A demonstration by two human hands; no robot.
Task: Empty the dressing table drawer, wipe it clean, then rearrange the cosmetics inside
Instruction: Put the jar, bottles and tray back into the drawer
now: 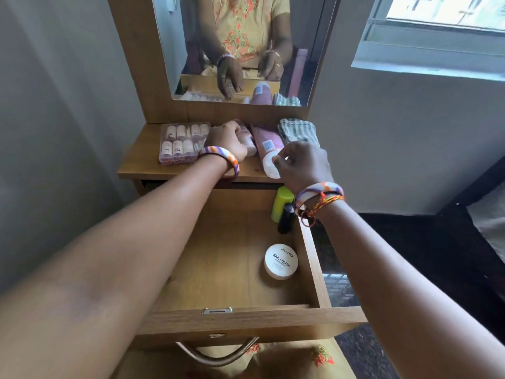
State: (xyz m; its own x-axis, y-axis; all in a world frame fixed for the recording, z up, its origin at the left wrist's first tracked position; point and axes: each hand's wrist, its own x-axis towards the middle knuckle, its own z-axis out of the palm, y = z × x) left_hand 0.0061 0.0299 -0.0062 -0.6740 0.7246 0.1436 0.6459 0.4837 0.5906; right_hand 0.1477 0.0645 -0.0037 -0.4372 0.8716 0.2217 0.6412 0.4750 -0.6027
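While both arms reach up toward the middle of the frame, the left hand (228, 139) curls its fingers around a small pink bottle (247, 140) lying on the table top (142, 162). Just to the right, the right hand (302, 164) pinches the white cap of a pink tube (267, 144), which lies beside that bottle. At the upper left of the table top sits a clear box of small bottles (181, 142), and a folded striped cloth (297, 131) rests at the upper right, near the mirror (300, 36). Below, the drawer (311, 258) stands pulled open across the centre of the frame. Inside it, along its right wall, a yellow-green bottle (281, 199) and a black bottle (286, 218) touch each other, and a round white jar (281, 261) labelled nail polish sits lower down, apart from them.
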